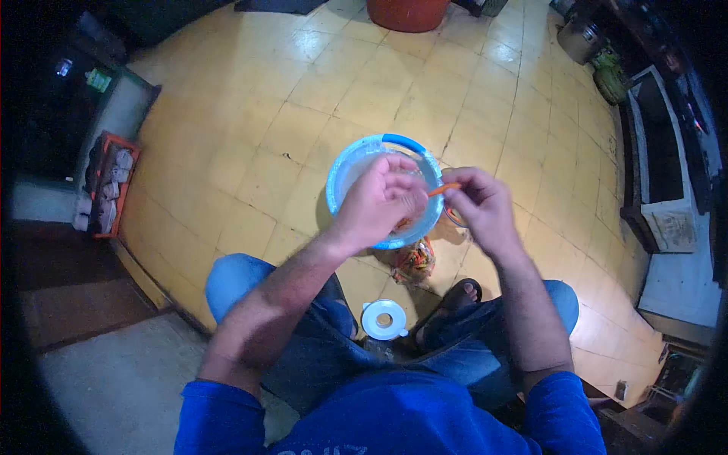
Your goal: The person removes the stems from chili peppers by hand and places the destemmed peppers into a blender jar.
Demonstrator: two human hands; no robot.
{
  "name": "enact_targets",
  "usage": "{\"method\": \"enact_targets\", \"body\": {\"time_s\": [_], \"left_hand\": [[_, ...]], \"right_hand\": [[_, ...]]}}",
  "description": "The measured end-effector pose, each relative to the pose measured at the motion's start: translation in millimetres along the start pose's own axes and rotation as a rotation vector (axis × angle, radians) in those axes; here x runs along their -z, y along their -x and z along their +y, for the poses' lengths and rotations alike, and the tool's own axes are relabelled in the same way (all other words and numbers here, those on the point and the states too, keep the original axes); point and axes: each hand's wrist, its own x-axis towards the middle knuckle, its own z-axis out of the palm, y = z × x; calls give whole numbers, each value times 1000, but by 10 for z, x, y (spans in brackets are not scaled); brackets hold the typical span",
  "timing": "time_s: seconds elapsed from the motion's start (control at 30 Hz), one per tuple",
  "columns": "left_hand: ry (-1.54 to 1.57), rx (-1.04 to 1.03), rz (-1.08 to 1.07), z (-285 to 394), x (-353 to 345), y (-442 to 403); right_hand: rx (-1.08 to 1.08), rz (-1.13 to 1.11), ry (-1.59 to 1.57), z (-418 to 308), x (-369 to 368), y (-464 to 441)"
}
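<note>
My right hand (483,208) pinches a slim orange chili pepper (444,189) between thumb and fingers, over the right rim of a blue basin (334,189). Above the basin, my left hand (384,196) has its fingers loosely curled and apart, the tips close to the chili's left end. Whether they touch it I cannot tell. Much of the basin's inside is hidden by the left hand; some orange bits (403,225) show below it. A clear bag of mixed red, green and yellow chilies (415,262) lies against the basin's near side. Behind my right hand, a small round container (455,217) is mostly covered.
Between my feet stands a container with a white ring-shaped top (384,320). Yellow tiles (258,182) cover the floor. A red tub (408,14) is at the far side, an orange crate (117,186) at left, a green gas cylinder (610,78) and white shelf unit (661,174) at right.
</note>
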Motion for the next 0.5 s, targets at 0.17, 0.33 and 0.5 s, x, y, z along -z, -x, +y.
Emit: {"method": "enact_targets", "body": {"time_s": [0.17,0.33,0.5], "left_hand": [[-24,11,229,320,215,12],[2,-127,287,521,334,89],[-10,-131,269,496,330,74]], "right_hand": [[67,216,835,-155,432,41],[-284,-676,863,232,300,58],[-135,-938,885,1966,-469,439]]}}
